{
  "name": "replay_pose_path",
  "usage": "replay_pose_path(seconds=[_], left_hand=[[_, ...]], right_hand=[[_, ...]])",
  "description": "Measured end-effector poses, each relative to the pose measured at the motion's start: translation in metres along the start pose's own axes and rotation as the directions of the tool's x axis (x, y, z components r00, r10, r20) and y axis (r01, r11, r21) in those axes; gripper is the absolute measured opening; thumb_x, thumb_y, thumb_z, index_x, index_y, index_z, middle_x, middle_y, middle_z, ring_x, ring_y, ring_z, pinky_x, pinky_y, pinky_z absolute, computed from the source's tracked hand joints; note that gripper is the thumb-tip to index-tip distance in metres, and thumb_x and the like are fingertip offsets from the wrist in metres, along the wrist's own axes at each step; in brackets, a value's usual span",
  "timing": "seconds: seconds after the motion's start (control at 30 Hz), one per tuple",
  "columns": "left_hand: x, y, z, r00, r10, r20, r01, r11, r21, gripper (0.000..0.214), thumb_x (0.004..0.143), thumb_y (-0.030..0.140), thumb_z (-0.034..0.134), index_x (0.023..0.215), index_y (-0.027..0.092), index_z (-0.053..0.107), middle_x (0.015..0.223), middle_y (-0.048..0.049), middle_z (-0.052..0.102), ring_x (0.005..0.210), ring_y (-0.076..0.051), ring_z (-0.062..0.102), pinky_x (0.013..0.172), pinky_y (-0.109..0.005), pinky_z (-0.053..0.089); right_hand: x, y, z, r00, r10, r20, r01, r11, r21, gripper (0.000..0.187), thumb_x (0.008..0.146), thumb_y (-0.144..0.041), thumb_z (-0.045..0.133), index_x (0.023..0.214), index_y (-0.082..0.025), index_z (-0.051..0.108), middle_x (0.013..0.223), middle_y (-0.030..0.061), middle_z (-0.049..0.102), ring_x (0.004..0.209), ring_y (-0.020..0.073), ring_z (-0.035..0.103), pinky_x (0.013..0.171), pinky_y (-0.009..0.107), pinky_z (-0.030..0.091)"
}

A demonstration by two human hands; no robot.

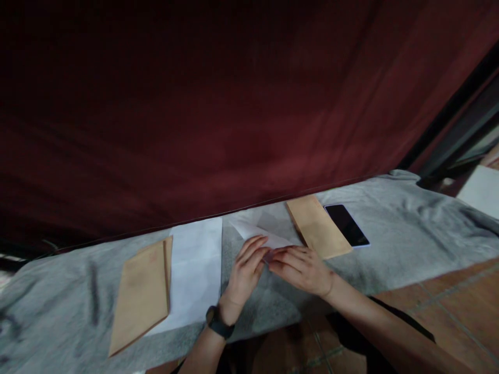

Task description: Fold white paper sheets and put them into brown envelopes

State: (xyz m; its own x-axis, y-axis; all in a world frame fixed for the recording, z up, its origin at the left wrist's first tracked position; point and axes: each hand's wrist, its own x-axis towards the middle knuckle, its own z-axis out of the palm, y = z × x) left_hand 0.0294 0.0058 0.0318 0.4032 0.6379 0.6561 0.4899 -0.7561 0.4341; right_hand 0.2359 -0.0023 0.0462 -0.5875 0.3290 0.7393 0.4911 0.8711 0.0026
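Observation:
Between my two hands is a sheet of white paper (255, 230), partly folded, its far end pointing up and left over the grey cloth. My left hand (247, 265) has its fingers closed on the paper's near edge. Close beside it, my right hand (300, 267) pinches the same edge from the right. The fingertips nearly meet, and they hide the part of the paper under them. To the left lies a stack of white paper (198, 270), with brown envelopes (142, 291) overlapping its left side. Another brown envelope (319, 228) lies just beyond my right hand.
A dark-screened phone (346, 224) rests right of the single envelope. Grey cloth (405, 228) covers the long surface, wrinkled at both ends. A dark red panel (234, 114) rises along the back edge. Tiled floor (460, 301) shows in front.

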Motion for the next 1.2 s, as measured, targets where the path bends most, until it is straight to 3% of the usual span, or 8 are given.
replay_pose_path(seconds=[0.17, 0.27, 0.43, 0.57, 0.67, 0.83, 1.0, 1.2], left_hand=[[0.005, -0.002, -0.007, 0.988, 0.005, -0.157, -0.021, 0.994, -0.104, 0.038, 0.088, -0.002, 0.048, 0.111, 0.023, 0.065, 0.128, -0.0077, 0.068, 0.131, -0.024, 0.055, 0.107, -0.052, 0.049], [0.005, -0.01, -0.006, 0.987, -0.055, -0.15, 0.033, 0.989, -0.145, 0.039, 0.084, -0.005, 0.049, 0.106, 0.023, 0.063, 0.128, -0.0072, 0.068, 0.134, -0.024, 0.053, 0.11, -0.054, 0.047], [-0.018, -0.028, -0.002, 0.979, -0.154, 0.132, 0.167, 0.982, -0.089, 0.058, 0.076, -0.012, 0.038, 0.114, 0.023, 0.064, 0.135, -0.0077, 0.064, 0.141, -0.022, 0.046, 0.113, -0.053, 0.045], [-0.04, -0.024, -0.008, 0.866, -0.225, 0.447, 0.199, 0.974, 0.105, 0.088, 0.067, -0.015, 0.037, 0.143, 0.027, 0.051, 0.158, -0.0063, 0.043, 0.151, -0.022, 0.028, 0.12, -0.054, 0.036], [-0.049, -0.012, -0.017, 0.794, -0.291, 0.534, 0.203, 0.954, 0.218, 0.097, 0.064, -0.013, 0.041, 0.15, 0.032, 0.042, 0.161, -0.0035, 0.037, 0.153, -0.023, 0.024, 0.123, -0.059, 0.026], [-0.061, 0.005, -0.021, 0.777, -0.235, 0.584, 0.114, 0.965, 0.236, 0.073, 0.08, 0.005, 0.06, 0.146, 0.034, 0.049, 0.157, -0.0029, 0.044, 0.146, -0.023, 0.039, 0.122, -0.053, 0.03], [-0.069, 0.006, -0.021, 0.763, -0.199, 0.615, 0.068, 0.971, 0.23, 0.054, 0.092, 0.01, 0.056, 0.142, 0.029, 0.053, 0.152, -0.0038, 0.05, 0.142, -0.019, 0.045, 0.12, -0.045, 0.036], [-0.07, 0.002, -0.043, 0.721, -0.222, 0.657, 0.198, 0.974, 0.111, 0.041, 0.097, 0.019, 0.055, 0.135, 0.033, 0.061, 0.148, -0.0014, 0.056, 0.14, -0.019, 0.048, 0.118, -0.044, 0.039]], right_hand=[[-0.002, 0.01, -0.012, 0.991, 0.128, -0.037, -0.124, 0.989, 0.086, 0.036, 0.099, -0.018, 0.049, 0.134, -0.02, 0.058, 0.12, 0.0099, 0.071, 0.118, 0.0218, 0.063, 0.102, 0.042, 0.053], [-0.008, 0.019, -0.015, 0.991, 0.133, -0.007, -0.132, 0.989, 0.069, 0.042, 0.097, -0.012, 0.051, 0.138, -0.02, 0.056, 0.129, 0.0093, 0.068, 0.124, 0.0214, 0.06, 0.111, 0.046, 0.046], [-0.027, 0.016, -0.001, 0.981, 0.109, 0.159, -0.112, 0.994, 0.013, 0.037, 0.095, -0.008, 0.054, 0.128, -0.019, 0.064, 0.127, 0.0065, 0.071, 0.116, 0.02, 0.065, 0.105, 0.039, 0.052], [-0.04, -0.002, 0.014, 0.924, 0.085, 0.373, -0.096, 0.995, 0.012, 0.035, 0.092, -0.009, 0.058, 0.125, -0.016, 0.066, 0.128, 0.0105, 0.07, 0.11, 0.0223, 0.068, 0.096, 0.038, 0.055], [-0.047, -0.015, 0.019, 0.869, 0.098, 0.486, -0.124, 0.992, 0.023, 0.033, 0.094, -0.011, 0.058, 0.126, -0.017, 0.065, 0.129, 0.012, 0.069, 0.114, 0.023, 0.066, 0.096, 0.037, 0.054], [-0.052, -0.029, 0.024, 0.831, 0.089, 0.549, -0.129, 0.991, 0.035, 0.029, 0.096, -0.016, 0.057, 0.125, -0.017, 0.063, 0.123, 0.011, 0.07, 0.107, 0.0214, 0.068, 0.092, 0.034, 0.054], [-0.053, -0.025, 0.02, 0.818, 0.085, 0.569, -0.208, 0.966, 0.155, 0.034, 0.095, -0.017, 0.059, 0.129, -0.018, 0.062, 0.126, 0.0102, 0.069, 0.114, 0.0209, 0.065, 0.099, 0.035, 0.051], [-0.059, -0.004, 0.004, 0.79, 0.137, 0.598, -0.398, 0.856, 0.33, 0.031, 0.094, -0.015, 0.06, 0.122, -0.026, 0.07, 0.132, 0.0029, 0.068, 0.121, 0.0173, 0.062, 0.109, 0.034, 0.044]])
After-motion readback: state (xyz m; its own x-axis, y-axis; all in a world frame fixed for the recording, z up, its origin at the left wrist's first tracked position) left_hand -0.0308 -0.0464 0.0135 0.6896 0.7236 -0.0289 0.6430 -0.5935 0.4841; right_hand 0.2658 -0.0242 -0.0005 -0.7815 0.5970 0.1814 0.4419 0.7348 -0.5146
